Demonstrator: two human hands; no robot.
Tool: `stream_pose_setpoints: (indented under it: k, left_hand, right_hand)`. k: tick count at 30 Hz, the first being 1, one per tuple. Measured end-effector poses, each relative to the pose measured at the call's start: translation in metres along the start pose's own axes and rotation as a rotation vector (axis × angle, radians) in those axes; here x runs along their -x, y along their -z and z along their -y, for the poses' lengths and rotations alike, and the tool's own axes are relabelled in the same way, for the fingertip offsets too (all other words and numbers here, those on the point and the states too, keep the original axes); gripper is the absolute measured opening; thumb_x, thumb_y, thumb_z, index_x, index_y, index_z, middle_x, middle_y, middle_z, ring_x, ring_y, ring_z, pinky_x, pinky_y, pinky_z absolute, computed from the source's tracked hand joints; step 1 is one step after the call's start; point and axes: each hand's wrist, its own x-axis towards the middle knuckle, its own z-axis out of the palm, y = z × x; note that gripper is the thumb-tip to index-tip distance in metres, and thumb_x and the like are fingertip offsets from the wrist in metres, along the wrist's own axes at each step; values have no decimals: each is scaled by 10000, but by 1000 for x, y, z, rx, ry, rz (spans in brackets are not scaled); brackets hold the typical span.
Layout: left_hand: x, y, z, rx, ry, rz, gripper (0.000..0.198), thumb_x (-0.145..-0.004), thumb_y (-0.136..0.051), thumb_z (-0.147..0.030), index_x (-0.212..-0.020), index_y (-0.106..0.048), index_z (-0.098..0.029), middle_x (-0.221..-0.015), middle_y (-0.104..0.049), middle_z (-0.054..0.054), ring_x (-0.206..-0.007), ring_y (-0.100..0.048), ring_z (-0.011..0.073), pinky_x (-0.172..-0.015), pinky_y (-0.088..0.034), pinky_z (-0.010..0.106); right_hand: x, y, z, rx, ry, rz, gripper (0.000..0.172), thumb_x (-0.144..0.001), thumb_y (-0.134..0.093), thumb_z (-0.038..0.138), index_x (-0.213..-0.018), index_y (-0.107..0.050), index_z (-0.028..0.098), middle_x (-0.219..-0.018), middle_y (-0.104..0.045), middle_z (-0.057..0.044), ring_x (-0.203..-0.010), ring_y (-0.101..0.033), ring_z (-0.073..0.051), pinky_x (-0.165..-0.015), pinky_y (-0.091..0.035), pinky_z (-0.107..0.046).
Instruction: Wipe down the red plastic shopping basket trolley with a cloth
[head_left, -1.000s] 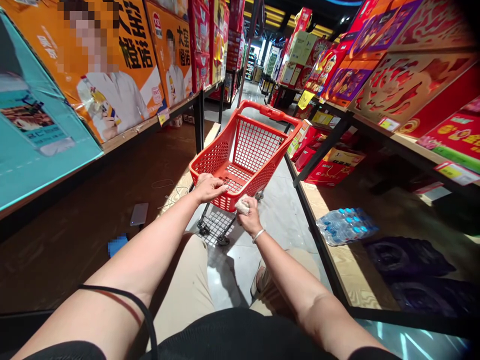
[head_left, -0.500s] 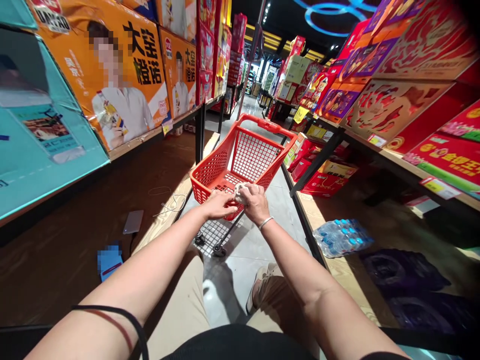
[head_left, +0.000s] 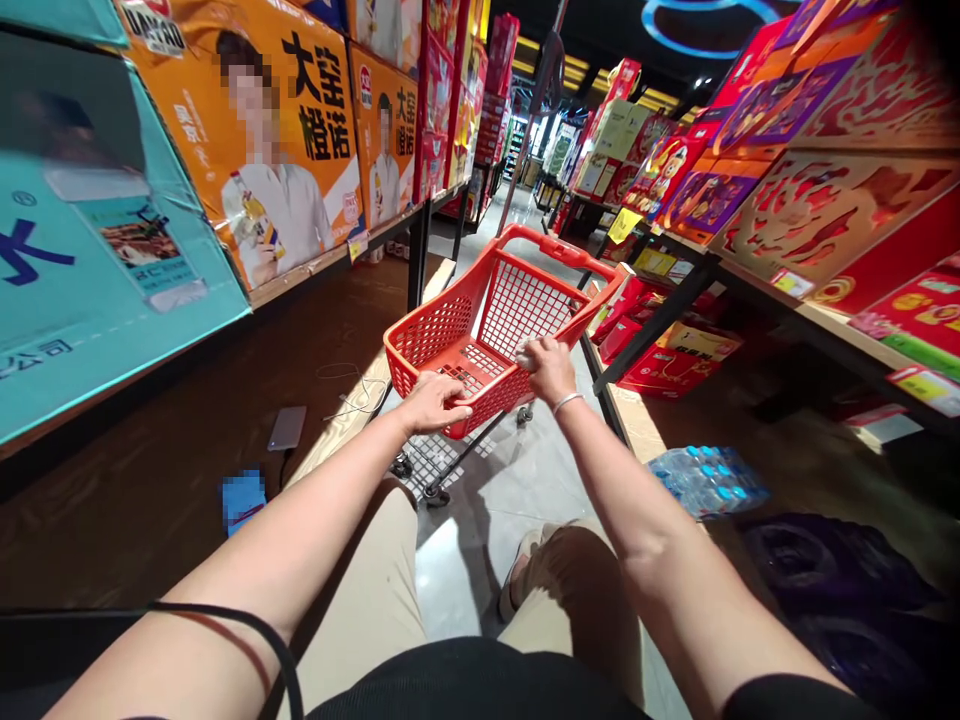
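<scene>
A small red plastic shopping cart [head_left: 450,325] stands in the aisle ahead of me, on black wheels. My left hand [head_left: 433,400] grips the near rim of its basket, fingers curled over the edge. My right hand [head_left: 550,368] is closed around a crumpled white cloth [head_left: 525,352] and presses it on the basket's right rim. A silver bangle sits on my right wrist. My knees in beige trousers show below.
Shelves line both sides: orange and teal boxes [head_left: 300,140] on the left, red gift boxes [head_left: 817,200] on the right. A pack of water bottles [head_left: 709,478] lies on the low right shelf. A grey tablet [head_left: 287,428] and cable rest on the left shelf floor.
My right hand with the cloth has moved from the basket's near front up along the right rim. My left hand stays on the near rim. The view has tilted up slightly.
</scene>
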Motion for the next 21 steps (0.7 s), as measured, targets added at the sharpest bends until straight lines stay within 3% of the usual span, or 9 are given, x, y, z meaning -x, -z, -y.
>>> stream_pose_setpoints:
  k: [3, 6, 8, 12, 14, 17, 21]
  left_hand:
    - [-2, 2, 1, -44, 39, -1, 376, -803, -645, -492, -1062, -720, -229, -1006, -744, 53, -977, -626, 255, -981, -350, 425]
    - [-4, 3, 2, -73, 22, 21, 399, -810, -645, -489, -1128, -739, -269, -1005, -765, 41, -994, -624, 259, -975, -338, 416]
    - [-5, 3, 2, -57, -26, 35, 353, -859, -588, -526, -1016, -772, -268, -901, -767, 23, -909, -629, 232, -914, -349, 381]
    - [-8, -1, 1, -26, -101, 20, 473, -953, -436, -568, -907, -792, -262, -807, -763, 17, -816, -638, 198, -810, -342, 343]
    - [-9, -3, 0, -17, -107, 15, 493, -965, -410, -575, -972, -802, -276, -851, -779, 20, -833, -650, 201, -805, -341, 342]
    - [-11, -4, -1, 1, -107, 35, 482, -945, -445, -600, -1109, -788, -303, -929, -796, 18, -865, -654, 210, -829, -346, 344]
    - [-11, -2, 1, -6, -103, 71, 475, -851, -587, -612, -1141, -782, -289, -953, -796, 26, -896, -656, 223, -836, -363, 334]
  right_hand:
    - [32, -15, 31, -116, 170, -39, 428, -838, -595, 124, -1234, -670, 271, -1349, -580, -57, -1053, -466, -255, -893, -451, -357]
    - [38, -16, 34, -134, 298, -31, 412, -856, -586, 130, -1230, -681, 275, -1357, -586, -60, -1075, -470, -258, -959, -439, -379]
    - [28, -11, 19, -110, 266, -23, 395, -870, -569, 133, -1219, -689, 275, -1330, -601, -72, -1088, -475, -266, -972, -436, -400]
    - [7, -16, -12, -159, 15, -119, 517, -796, -539, 50, -1259, -658, 246, -1382, -550, -90, -1195, -462, -284, -1042, -431, -441]
    - [14, -36, -12, -246, -23, -194, 610, -745, -528, 22, -1306, -616, 244, -1439, -480, -91, -1276, -433, -279, -1100, -414, -448]
    - [49, -81, 11, -371, -25, -288, 665, -707, -523, 23, -1335, -561, 238, -1491, -369, -106, -1350, -396, -272, -1146, -399, -451]
    - [103, -124, 40, -402, 65, -150, 625, -690, -550, 40, -1291, -562, 209, -1430, -399, -114, -1313, -441, -285, -1113, -437, -459]
